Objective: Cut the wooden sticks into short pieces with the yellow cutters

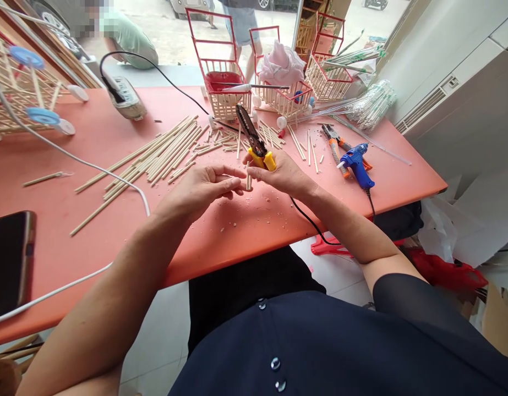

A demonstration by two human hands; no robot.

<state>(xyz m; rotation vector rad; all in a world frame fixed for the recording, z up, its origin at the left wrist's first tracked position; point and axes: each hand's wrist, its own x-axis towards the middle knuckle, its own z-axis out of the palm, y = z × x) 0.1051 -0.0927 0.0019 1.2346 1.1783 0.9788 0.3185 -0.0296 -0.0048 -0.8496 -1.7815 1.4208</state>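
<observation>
- Yellow-handled pliers [258,147] sat firmly in the right hand [289,175] at the centre of the head view, nose pointing up and away, with that thumb pressed on some short sticks [249,180] too!
- Left hand [202,187] half-curled, fingertips right beside those pieces; whether they gripped them, I could not tell.
- Below lay wood crumbs [234,224] on the pink table [220,245]; long sticks [173,147] fanned out beyond the left hand, and a glue gun [361,166] rested off right.
- Trimming or sorting short lengths seemed the step in hand; the next move called for a steady pinch, fingers clear of the blades.
</observation>
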